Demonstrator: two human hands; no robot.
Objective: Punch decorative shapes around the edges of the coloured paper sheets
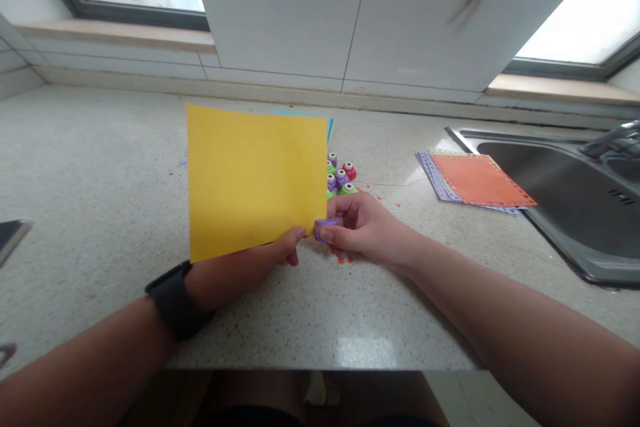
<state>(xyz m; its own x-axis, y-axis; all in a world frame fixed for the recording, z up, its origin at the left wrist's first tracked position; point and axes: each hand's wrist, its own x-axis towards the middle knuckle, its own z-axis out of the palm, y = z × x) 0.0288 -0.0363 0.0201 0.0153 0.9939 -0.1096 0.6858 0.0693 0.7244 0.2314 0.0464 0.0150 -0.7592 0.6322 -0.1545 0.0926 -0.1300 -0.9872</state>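
Observation:
A plain yellow sheet of paper (257,180) is held up above the counter. My left hand (290,243) grips its lower edge near the right corner, thumb in front and the other fingers mostly hidden behind. My right hand (360,223) is closed around a small purple craft punch (324,229), which sits at the sheet's lower right corner. Behind the hands stand several more small punches in purple, green and red, among them a red punch (349,171); the sheet hides part of the group.
Orange and purple sheets with punched borders, the orange sheet (483,180) on top, lie beside the steel sink (550,227) at the right. Small orange paper bits (341,261) dot the speckled counter (110,180). Blue paper (330,128) shows behind the yellow sheet. A dark flat object (11,239) lies far left.

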